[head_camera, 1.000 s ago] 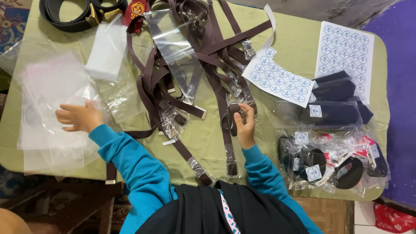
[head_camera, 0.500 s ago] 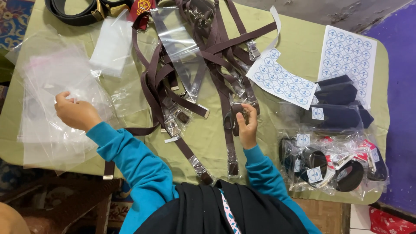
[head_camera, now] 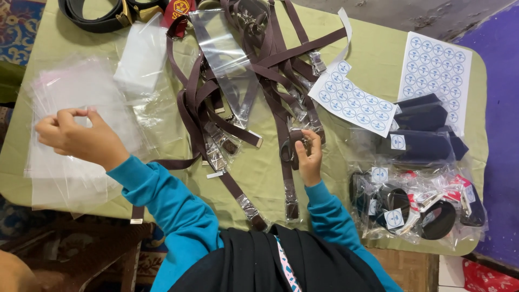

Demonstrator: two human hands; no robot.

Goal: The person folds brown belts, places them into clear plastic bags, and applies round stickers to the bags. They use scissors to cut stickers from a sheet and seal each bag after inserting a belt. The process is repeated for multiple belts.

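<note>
- Left hand (head_camera: pixel 75 138): it is seen raised above the stack of clear bags (head_camera: pixel 70 135) at the table's left side, thumb and forefinger pinched together as if on a bag edge; whether a film is actually gripped cannot be told. Half a second earlier the hand lay lower, flat on the stack; it is now lifted and drawn toward the body.
- Clear bags: they are spread on the left of the table, with a white folded packet (head_camera: pixel 141 57) just beyond them.
- Brown straps (head_camera: pixel 243 86): a tangle with metal clips is laid across the table's middle, partly covered by a single clear bag (head_camera: pixel 227 59). Their layout is unchanged from the earlier frames.
- Right hand (head_camera: pixel 309 157): its fingers are curled about a strap clip (head_camera: pixel 294 141) near the middle of the table; the clip is held against the cloth. The grasp is as it was in the earlier frames.
- Sticker sheets (head_camera: pixel 354 100): two sheets of round blue-and-white labels are placed right of the straps.
- Dark folded pieces (head_camera: pixel 421 116), labelled, are stacked beside the sheets; bagged dark items (head_camera: pixel 416 208) are heaped at the near right corner.
- Table (head_camera: pixel 378 48): it is covered in olive-green cloth. Black belts (head_camera: pixel 97 13) lie at its far left edge.
- Room: a patterned rug (head_camera: pixel 21 27) is seen at the left, a purple floor (head_camera: pixel 497 81) at the right.
</note>
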